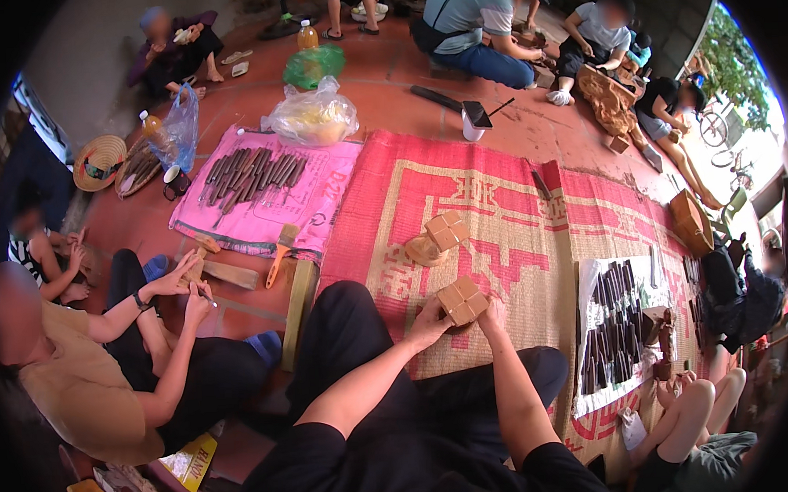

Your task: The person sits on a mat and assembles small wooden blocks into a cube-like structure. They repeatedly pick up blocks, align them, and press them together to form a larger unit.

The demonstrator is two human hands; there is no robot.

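Pale square carved wooden block (463, 300) clamped between left hand (429, 322) and right hand (495, 314) — fingers closed on its sides, held above red woven mat (517, 241), similar block (446, 230) lying beyond.

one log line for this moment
left hand: on wood block | right hand: on same block | second block: on red mat, apart | chisels: on white sheet, right

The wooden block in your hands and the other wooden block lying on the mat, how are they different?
The held block is gripped between the left hand and the right hand, above the lap; the other block lies farther away on the red mat, untouched. The other block leans against a pale round wooden piece; the held block touches only hands. Both are light brown wood with a grid of squares.
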